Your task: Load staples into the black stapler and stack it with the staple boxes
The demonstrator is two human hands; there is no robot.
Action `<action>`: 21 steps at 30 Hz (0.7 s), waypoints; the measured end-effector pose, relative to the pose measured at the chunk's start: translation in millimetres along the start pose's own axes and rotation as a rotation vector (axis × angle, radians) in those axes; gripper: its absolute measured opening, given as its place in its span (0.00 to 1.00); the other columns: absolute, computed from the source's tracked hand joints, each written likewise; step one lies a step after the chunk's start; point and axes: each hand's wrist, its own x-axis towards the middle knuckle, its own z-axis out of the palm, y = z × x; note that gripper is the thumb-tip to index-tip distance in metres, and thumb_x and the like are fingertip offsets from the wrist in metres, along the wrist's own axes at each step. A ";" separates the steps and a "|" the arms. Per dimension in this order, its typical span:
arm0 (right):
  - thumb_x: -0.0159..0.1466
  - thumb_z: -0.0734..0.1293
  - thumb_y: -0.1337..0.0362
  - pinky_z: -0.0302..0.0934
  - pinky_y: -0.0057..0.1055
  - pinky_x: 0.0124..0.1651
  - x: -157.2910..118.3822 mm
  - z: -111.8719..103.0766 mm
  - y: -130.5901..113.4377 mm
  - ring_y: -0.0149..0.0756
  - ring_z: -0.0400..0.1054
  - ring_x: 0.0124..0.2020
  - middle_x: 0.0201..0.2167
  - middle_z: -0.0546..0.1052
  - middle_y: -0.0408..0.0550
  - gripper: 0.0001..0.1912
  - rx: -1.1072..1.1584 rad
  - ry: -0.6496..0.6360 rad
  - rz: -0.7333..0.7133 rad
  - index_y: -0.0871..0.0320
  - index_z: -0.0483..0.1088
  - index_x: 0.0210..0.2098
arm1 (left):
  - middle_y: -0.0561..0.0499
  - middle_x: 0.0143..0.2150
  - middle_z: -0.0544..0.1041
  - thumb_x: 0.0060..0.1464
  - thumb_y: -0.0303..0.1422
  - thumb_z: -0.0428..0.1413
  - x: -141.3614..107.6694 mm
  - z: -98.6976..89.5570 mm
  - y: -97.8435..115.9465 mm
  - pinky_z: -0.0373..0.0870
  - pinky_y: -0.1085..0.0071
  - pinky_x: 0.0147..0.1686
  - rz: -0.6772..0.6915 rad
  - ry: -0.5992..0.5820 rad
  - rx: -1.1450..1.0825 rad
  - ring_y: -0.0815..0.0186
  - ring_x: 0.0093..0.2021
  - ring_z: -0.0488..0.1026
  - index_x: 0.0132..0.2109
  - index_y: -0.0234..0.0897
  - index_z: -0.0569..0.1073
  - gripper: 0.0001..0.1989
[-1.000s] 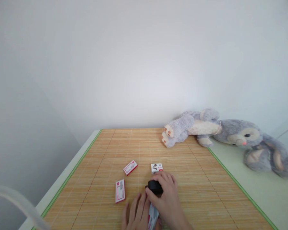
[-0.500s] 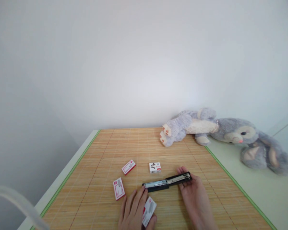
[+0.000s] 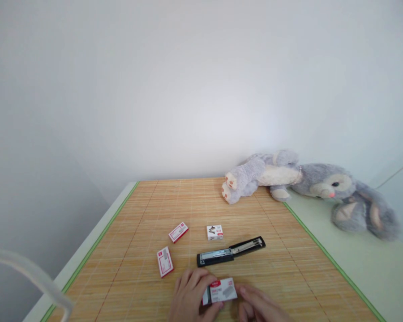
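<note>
While I watched from my end, the left hand (image 3: 190, 296) was clamped on the staple box (image 3: 223, 290), thumb along its near side and fingers round its left part. The box was at the near part of the bamboo mat (image 3: 168, 201), between both hands, with a picture of staples on its visible face and a dark band near its left end. The right hand (image 3: 260, 306) was at the box's right end, index finger stretched toward it; I could not tell whether that fingertip touched the box, or whether thumb and fingers were together.

Just beyond, I saw the black stapler (image 3: 231, 252) lying opened out on the mat, metal channel upward, its right half angled away from me. Behind it sat a small white box (image 3: 215, 232), and left of that a red-edged box (image 3: 178, 232); a 2nd red-edged box (image 3: 165, 261) lay nearer me. The mat covered part of the pale worktop (image 3: 315, 223), where a grey plush rabbit (image 3: 282, 175) lay along the far right, its feet on the mat.
</note>
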 end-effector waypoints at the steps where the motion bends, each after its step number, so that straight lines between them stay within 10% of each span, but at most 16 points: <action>1: 0.56 0.69 0.29 0.41 0.22 0.20 1.4 -3.5 -3.1 0.24 0.55 0.16 0.18 0.69 0.39 0.37 -0.069 0.022 -0.014 0.59 0.72 0.42 | 0.53 0.54 0.79 0.52 0.44 0.67 2.8 -0.7 0.2 0.73 0.62 0.52 -0.002 0.001 -0.009 0.56 0.53 0.75 0.56 0.54 0.76 0.24; 5: 0.60 0.68 0.31 0.39 0.23 0.19 3.3 -15.7 -15.5 0.23 0.49 0.16 0.17 0.62 0.33 0.32 -0.279 0.149 -0.187 0.56 0.68 0.38 | 0.49 0.58 0.77 0.47 0.43 0.70 -0.7 -1.4 -10.0 0.73 0.56 0.56 -0.044 0.018 -0.032 0.52 0.57 0.73 0.60 0.51 0.74 0.32; 14: 0.60 0.66 0.35 0.43 0.27 0.22 22.3 4.3 -21.5 0.28 0.52 0.18 0.18 0.63 0.36 0.28 -0.523 0.211 -0.191 0.55 0.66 0.33 | 0.46 0.52 0.78 0.53 0.39 0.66 -12.6 -12.7 -26.0 0.76 0.57 0.53 -0.035 0.075 -0.042 0.54 0.53 0.76 0.50 0.48 0.79 0.17; 21: 0.71 0.60 0.47 0.54 0.29 0.29 9.0 24.3 -64.3 0.36 0.67 0.25 0.22 0.71 0.39 0.21 -0.805 0.352 -0.424 0.54 0.72 0.51 | 0.43 0.65 0.73 0.50 0.45 0.67 -16.5 6.7 -45.2 0.72 0.49 0.60 0.014 0.178 0.087 0.47 0.62 0.72 0.68 0.46 0.66 0.40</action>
